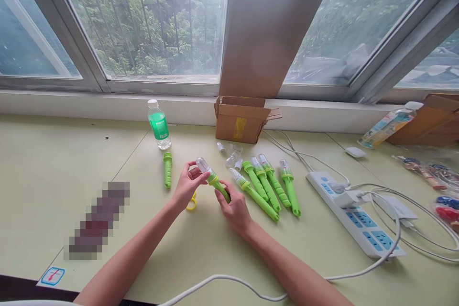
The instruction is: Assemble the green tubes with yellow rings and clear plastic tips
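My left hand (187, 185) pinches the clear cap end of a green plastic stick (214, 180) held just above the table. My right hand (234, 208) grips the green handle end of the same stick. Under my left hand lies a small yellow ring (191, 204). To the right, several assembled green sticks with clear caps (267, 186) lie side by side. One bare green handle (167, 170) lies alone to the left. Loose clear caps (232, 157) sit near the box.
A small open cardboard box (240, 119) stands by the sill, a tall cardboard sheet (267, 28) leaning on the window behind it. A green-labelled water bottle (159, 125) stands left of it. A white power strip (353, 213) with cables lies at right.
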{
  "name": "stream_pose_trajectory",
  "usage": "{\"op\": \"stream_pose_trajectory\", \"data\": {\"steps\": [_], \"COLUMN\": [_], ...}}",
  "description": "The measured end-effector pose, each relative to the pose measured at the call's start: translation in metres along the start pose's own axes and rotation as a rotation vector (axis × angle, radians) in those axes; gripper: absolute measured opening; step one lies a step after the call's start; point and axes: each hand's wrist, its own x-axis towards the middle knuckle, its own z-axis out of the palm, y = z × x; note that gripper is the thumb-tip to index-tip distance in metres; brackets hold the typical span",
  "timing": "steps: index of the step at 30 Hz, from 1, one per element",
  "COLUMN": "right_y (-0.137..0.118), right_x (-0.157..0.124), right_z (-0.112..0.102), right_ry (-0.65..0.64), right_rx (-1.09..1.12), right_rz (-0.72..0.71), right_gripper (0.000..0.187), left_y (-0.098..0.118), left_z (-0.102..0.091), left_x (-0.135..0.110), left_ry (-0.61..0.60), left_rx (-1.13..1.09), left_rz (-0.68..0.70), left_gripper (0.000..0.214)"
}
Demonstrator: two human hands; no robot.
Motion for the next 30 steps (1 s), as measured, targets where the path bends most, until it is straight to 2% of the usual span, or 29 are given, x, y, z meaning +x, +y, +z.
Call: {"op": "stream_pose_trajectory", "data": {"steps": [2, 6, 13, 17, 23, 25, 30], "right_y": [0.000, 0.002, 0.001, -0.001, -0.007, -0.007, -0.007], "right_x": [0.000, 0.002, 0.002, 0.000, 0.000, 0.001, -0.001], "right_z": [0.001, 0.001, 0.000, -0.001, -0.004, -0.003, -0.001], "right_ry": [0.019, 0.041, 0.043, -0.006, -0.125, -0.102, -0.010], "right_rx": [0.017, 0.037, 0.026, 0.049, 0.132, 0.141, 0.140], "right_rz": [0.026, 0.061, 0.063, 0.062, 0.072, 0.085, 0.133], "right_gripper": [0.031, 0.020, 0.020, 0.022, 0.025, 0.024, 0.026], "left_y": [0.000, -0.004, -0.014, -0.015, -0.011, -0.010, -0.014], "left_z": [0.003, 0.006, 0.004, 0.000, -0.006, -0.005, 0.002], "left_x": [0.004, 0.009, 0.004, 0.001, -0.002, -0.003, -0.004], "left_ry": [-0.011, -0.005, 0.016, 0.032, -0.090, -0.100, 0.007], "left_rx": [0.001, -0.026, -0.056, -0.075, -0.137, -0.146, -0.062], "left_rz": [-0.015, 0.000, 0.050, 0.030, -0.018, -0.027, -0.009], "left_gripper": [0.049, 0.054, 0.051, 0.051, 0.046, 0.048, 0.044]}}
